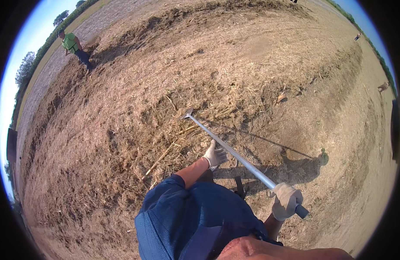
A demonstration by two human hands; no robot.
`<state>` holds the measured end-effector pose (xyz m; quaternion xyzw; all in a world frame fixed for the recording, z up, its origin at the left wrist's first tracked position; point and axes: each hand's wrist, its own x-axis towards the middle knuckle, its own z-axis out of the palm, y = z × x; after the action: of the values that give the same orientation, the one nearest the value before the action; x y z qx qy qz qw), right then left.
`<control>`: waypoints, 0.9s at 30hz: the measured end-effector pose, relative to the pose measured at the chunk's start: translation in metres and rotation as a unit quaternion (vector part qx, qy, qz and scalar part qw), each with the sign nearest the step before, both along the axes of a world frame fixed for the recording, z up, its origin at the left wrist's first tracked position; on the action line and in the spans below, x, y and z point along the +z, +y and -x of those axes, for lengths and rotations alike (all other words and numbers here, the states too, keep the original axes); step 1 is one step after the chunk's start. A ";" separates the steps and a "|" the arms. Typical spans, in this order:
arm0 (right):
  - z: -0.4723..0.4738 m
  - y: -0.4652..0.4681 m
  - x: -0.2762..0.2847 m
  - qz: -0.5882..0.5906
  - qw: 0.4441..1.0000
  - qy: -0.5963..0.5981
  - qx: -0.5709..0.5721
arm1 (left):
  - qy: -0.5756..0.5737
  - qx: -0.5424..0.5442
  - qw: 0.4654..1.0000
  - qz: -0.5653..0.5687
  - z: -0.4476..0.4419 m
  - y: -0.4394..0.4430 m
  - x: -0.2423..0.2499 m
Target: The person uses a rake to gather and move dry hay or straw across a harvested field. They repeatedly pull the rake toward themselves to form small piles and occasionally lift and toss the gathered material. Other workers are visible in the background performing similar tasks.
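Note:
My right hand point(286, 200), in a pale work glove, is closed round the grey handle of a long metal fan rake point(240, 159), near its butt end. The rake slants away from me, and its small splayed tine head point(188, 113) is at the dry straw litter point(206, 105). My left hand point(215, 156), gloved in white, holds nothing; its thumb is raised and its fingers extend beside the handle, apart from it. Several dry stalks point(159, 162) lie on the ground to the left of that hand.
A person in a green shirt point(70, 44) stands at the far left by a ridge of heaped litter point(161, 21). Another distant person point(357, 36) and a brown animal-like figure point(383, 87) appear at the right. A light brown chunk point(280, 97) lies ahead on the ground.

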<state>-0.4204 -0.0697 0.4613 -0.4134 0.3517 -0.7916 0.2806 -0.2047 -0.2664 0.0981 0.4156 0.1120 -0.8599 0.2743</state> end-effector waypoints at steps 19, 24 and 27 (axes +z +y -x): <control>0.026 0.036 0.029 0.079 0.996 -0.012 -0.027 | -0.023 0.056 0.996 -0.066 0.091 -0.118 0.076; -0.008 -0.033 0.005 0.051 0.997 0.059 -0.015 | -0.038 0.082 0.994 0.061 0.088 -0.232 0.101; -0.024 -0.093 -0.022 0.018 0.991 0.129 -0.015 | -0.006 0.044 0.993 0.108 0.097 -0.272 0.096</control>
<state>-0.3962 -0.1623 0.4391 -0.5113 0.3768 -0.7424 0.2132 -0.3019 -0.5385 0.1946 0.3829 0.0349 -0.8517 0.3561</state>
